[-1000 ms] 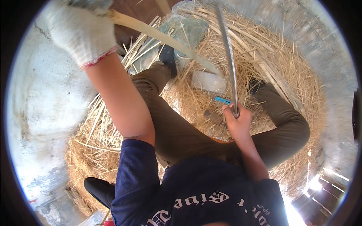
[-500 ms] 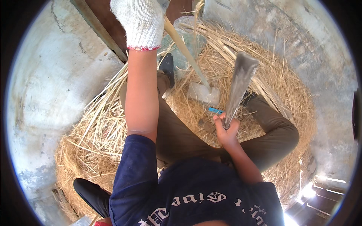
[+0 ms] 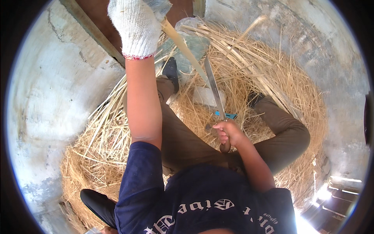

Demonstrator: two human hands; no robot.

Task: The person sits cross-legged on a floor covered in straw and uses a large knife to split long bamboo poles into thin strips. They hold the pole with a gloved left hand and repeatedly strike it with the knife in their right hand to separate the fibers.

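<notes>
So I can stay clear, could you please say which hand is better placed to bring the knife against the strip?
Probably the right hand: it holds the knife, which appears close to the lower end of the strip. The gloved left hand seems occupied holding the strip's upper part.

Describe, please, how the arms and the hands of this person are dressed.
The left hand wears a white knitted glove with a red edge at its cuff. The right hand has no glove. Both forearms are bare below short, dark blue sleeves.
</notes>
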